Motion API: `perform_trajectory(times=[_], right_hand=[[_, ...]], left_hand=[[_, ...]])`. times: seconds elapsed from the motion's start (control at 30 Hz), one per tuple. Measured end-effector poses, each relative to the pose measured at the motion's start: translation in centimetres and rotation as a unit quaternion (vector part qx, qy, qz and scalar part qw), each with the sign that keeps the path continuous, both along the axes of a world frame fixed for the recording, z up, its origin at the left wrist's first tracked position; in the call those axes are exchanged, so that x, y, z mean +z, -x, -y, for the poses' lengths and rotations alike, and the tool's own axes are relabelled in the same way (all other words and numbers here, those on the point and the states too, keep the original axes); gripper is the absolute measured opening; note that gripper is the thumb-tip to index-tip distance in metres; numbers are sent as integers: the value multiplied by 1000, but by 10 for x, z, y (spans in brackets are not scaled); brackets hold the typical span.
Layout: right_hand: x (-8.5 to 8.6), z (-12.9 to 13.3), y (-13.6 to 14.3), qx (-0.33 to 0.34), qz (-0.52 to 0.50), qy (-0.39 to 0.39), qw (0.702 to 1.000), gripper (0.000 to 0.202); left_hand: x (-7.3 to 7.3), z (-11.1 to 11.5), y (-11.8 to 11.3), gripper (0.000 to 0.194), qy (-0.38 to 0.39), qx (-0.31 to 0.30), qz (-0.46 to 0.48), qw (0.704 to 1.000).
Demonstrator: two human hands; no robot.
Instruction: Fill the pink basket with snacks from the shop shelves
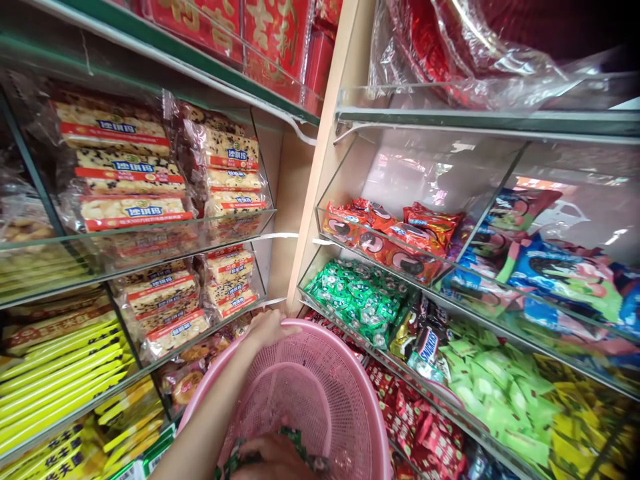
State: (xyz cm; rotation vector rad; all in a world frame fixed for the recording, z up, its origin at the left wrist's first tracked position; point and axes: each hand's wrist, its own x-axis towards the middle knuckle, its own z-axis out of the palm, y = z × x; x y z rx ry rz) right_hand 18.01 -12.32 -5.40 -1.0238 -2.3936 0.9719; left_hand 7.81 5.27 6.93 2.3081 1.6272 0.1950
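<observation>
through the head view i see shelves meeting at a corner, with glass bins along them. the right shelves [480,121] hold blue packs [560,270], red packs [410,233], then below them pale green sweets [500,387], bright green sweets [357,300] and a few dark bars [427,347]. the left shelves [200,65] hold wrapped cakes [127,167] on two levels and yellow packs [65,380] lower down. the pink basket [345,387] sits at bottom centre, its far rim near the foot of the post [315,167]; inside lie dark green packs [293,437].

that pale wooden post divides the two banks, and red boxes [275,40] with gold characters stand at the top left of it. my left forearm crosses the basket's left side and hides part of it. my left hand [265,331] is clamped on the far rim. my right hand [273,457] is down among the dark green packs, back upward; i can't make out whether its fingers are apart or together.

the basket is round, with a smooth rim and mesh wall.
</observation>
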Motion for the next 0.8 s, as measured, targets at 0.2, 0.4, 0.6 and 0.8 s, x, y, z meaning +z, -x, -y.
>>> perform_trajectory(times=[0.2, 0.4, 0.6, 0.8], right_hand=[[83, 2, -29, -10, 39, -54, 998, 54], [226, -10, -91, -78, 156, -128, 976, 53], [285, -65, -141, -151, 368, -111, 911, 62], [282, -97, -142, -145, 467, -35, 871, 84]], left_hand=[[2, 0, 2, 60, -2, 4, -1, 1000], [3, 0, 1, 60, -3, 1, 2, 1000], [4, 1, 0, 60, -5, -8, 9, 1000], [8, 2, -1, 61, -10, -12, 11, 1000]])
